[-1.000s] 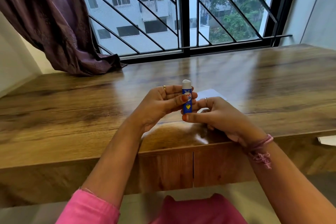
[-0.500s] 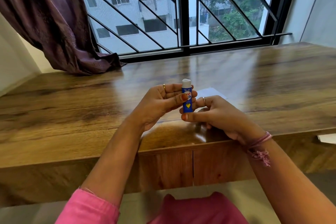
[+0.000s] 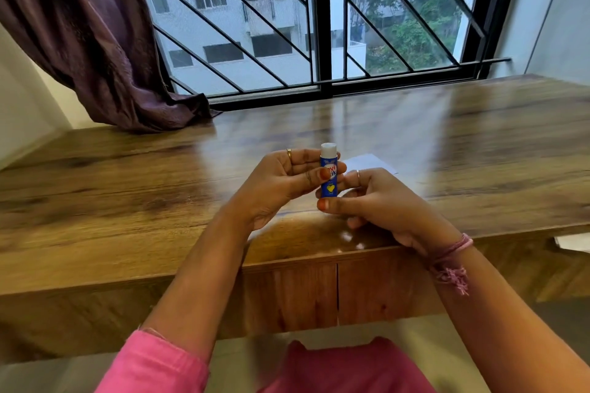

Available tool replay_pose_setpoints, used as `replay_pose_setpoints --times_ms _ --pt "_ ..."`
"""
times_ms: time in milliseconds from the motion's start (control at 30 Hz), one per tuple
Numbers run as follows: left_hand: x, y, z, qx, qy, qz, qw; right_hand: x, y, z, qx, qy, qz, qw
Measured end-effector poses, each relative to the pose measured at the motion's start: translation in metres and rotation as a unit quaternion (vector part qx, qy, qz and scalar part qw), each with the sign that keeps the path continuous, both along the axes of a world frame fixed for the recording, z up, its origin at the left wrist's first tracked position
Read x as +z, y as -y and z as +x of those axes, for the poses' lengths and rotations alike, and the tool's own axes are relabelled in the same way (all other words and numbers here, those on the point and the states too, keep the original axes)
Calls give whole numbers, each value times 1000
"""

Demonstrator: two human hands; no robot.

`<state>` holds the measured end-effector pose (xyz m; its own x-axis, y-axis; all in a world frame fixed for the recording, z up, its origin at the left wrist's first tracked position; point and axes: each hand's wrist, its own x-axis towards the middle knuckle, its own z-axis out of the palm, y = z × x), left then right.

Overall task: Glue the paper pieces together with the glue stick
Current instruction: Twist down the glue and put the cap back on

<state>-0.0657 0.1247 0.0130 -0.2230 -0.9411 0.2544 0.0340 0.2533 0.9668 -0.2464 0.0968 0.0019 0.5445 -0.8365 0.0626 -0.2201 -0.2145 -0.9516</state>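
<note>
A small blue glue stick (image 3: 329,176) with a white top stands upright above the table's front edge. My left hand (image 3: 281,183) pinches its upper body between thumb and fingers. My right hand (image 3: 373,201) grips its bottom end with thumb and fingertips. A white paper piece (image 3: 367,163) lies flat on the table just behind my right hand, partly hidden by it.
The wooden table (image 3: 127,201) stretches wide on both sides. A purple curtain (image 3: 95,41) drapes onto its far left corner. A barred window (image 3: 319,25) runs along the back. Another white paper (image 3: 571,241) pokes out below the table edge at right.
Both hands and the glue stick hold nearly the same place. My right fingers at the stick's base have shifted slightly.
</note>
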Motion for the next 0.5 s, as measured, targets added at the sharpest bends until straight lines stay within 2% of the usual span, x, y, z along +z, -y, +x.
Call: replay_pose_setpoints --times_ms 200,367,500 --pt "1 0 -1 0 0 4 1000 -5 -5 7 -79 -10 -78 994" --pt "1 0 -1 8 10 2 1000 -2 -3 3 -13 -32 -30 999" --pt "0 0 -1 3 14 4 1000 -3 -1 3 -29 -14 -22 999"
